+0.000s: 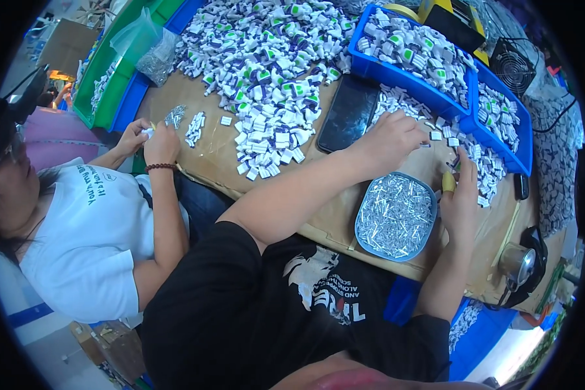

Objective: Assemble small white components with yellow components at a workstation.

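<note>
My left hand (391,140) reaches across the table with its fingers bent together beside small white block-shaped parts (436,136). Whatever lies between those fingertips is too small to make out. My right hand (458,198) is on the other side of these parts, its fingers stretched forward and apart, touching the edge of a pile of white and purple pieces (486,162). A yellow cover (448,182) sits on one of its digits. Between my forearms stands a blue-grey tub (396,257) filled with small silvery metal pins (396,214).
A dark phone (348,110) lies left of my hands. Blue bins (406,81) of white, purple and green pieces stand behind, with a large heap (266,71) farther left. A metal cup (517,263) stands at right. A co-worker's hands (151,138) handle a small white part.
</note>
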Available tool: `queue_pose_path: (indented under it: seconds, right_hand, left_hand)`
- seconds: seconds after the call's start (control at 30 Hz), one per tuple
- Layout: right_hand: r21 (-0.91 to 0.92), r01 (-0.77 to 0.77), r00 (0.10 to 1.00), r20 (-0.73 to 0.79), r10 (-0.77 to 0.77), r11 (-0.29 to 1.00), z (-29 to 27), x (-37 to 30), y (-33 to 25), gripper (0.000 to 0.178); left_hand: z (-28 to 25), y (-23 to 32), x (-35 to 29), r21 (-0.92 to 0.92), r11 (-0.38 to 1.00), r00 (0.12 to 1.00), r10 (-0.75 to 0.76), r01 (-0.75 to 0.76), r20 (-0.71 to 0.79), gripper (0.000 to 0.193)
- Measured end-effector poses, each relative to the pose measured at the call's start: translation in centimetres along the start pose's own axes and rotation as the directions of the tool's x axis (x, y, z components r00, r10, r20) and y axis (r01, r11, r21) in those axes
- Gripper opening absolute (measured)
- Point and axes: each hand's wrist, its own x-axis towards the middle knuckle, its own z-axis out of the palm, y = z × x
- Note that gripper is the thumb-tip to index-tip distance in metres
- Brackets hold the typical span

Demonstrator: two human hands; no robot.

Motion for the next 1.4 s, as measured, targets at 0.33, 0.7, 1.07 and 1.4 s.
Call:
queue_pose_path:
  seconds: [0.33,0.7,1.07,1.4]
  right_hand:
    - [0.799,-0.052,0.991,-0.03,0.127,0.599,0.3,-1.0,-0.9,0.057]
    - [0.908,0.137,0.99,-0.108,-0.096,0.396,1.4,-1.5,-1.2,0.056]
    - [0.888,-0.038,0.995,0.074,-0.06,0.459,1.1,-1.7,-0.4,0.044]
    - [0.915,-0.133,0.98,0.178,-0.085,0.382,1.0,-1.4,-0.5,0.046]
  left_hand:
    - [1.4,3.0,-0.4,-0.346,0.93,0.992,-0.11,0.123,0.059,0.016]
    - [0.0,3.8,0.2,-0.83,0.112,0.723,-0.563,0.547,0.4,0.019]
    - [0.5,4.3,-0.2,-0.761,0.483,0.867,-0.452,0.434,0.208,0.014]
    - [0.1,4.1,-0.3,-0.624,0.701,0.929,-0.349,0.346,0.123,0.012]
